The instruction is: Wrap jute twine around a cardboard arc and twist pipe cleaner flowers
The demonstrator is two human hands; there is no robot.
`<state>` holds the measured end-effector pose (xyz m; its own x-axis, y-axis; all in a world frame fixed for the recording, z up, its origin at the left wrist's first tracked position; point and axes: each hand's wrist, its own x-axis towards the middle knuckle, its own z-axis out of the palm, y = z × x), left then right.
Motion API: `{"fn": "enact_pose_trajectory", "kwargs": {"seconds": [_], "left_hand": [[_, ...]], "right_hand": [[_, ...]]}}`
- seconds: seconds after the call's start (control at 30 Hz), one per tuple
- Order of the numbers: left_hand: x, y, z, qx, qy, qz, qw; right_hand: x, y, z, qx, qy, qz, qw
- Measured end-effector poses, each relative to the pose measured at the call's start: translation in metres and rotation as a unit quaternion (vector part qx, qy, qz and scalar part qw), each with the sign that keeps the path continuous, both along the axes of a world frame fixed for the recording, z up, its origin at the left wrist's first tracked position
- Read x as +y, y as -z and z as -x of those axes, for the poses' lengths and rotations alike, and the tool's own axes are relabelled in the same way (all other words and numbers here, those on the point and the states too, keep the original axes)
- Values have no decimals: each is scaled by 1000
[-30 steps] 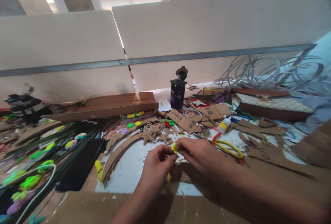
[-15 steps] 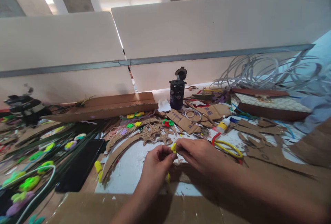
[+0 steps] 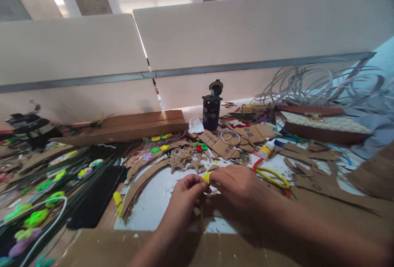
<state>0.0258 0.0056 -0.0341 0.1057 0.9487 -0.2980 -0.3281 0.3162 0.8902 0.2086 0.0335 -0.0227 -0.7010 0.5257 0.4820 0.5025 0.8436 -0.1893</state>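
Observation:
A small yellow fuzzy pipe-cleaner piece (image 3: 206,177), bent into a lump, is pinched between both hands. My left hand (image 3: 186,195) holds its left side with thumb and forefinger. From the right, my right hand (image 3: 238,182) closes its fingertips on the other side. A thin yellow strand (image 3: 202,215) hangs below the left fingers. Just beyond the hands lie brown woven stars (image 3: 181,158) and a red and green pipe-cleaner flower (image 3: 200,146). A curved cardboard strip (image 3: 144,178) lies to the left, and a yellow pipe-cleaner loop (image 3: 275,178) to the right.
A dark bottle (image 3: 211,111) with its lid up stands at the back. A glue bottle (image 3: 266,148), cardboard scraps (image 3: 317,185) and a patterned handbag (image 3: 320,123) lie right. On the left are a black phone (image 3: 95,197) and several pipe-cleaner flowers (image 3: 36,218). Cardboard (image 3: 101,246) covers the near edge.
Both hands stay in nearly the same place. The fingers have shifted slightly around the yellow pipe-cleaner piece, and the strand below hangs a little differently.

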Motion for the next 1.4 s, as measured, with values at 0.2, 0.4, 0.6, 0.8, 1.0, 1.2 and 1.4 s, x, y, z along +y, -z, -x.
{"fn": "enact_pose_trajectory", "kwargs": {"seconds": [0.2,0.4,0.6,0.8,1.0,1.2,1.4], "left_hand": [[3,4,2,-16,8,16,1000],[3,4,2,11,19,23,999],[0,-5,-2,23,19,12,999],[-1,-3,-6,6,26,17,1000],[0,6,-6,39,19,-29,999],[2,10,-3,147,8,-92,985],[1,3,-4,194,-5,-127,973]], "right_hand": [[1,-1,2,9,13,63,998],[-1,-6,4,2,53,119,992],[-5,-17,8,-42,100,180,978],[-10,-31,13,-75,133,230,961],[-10,-36,14,-108,151,296,937],[-5,-25,10,-145,100,163,971],[-1,-10,7,-114,109,101,982]]}}
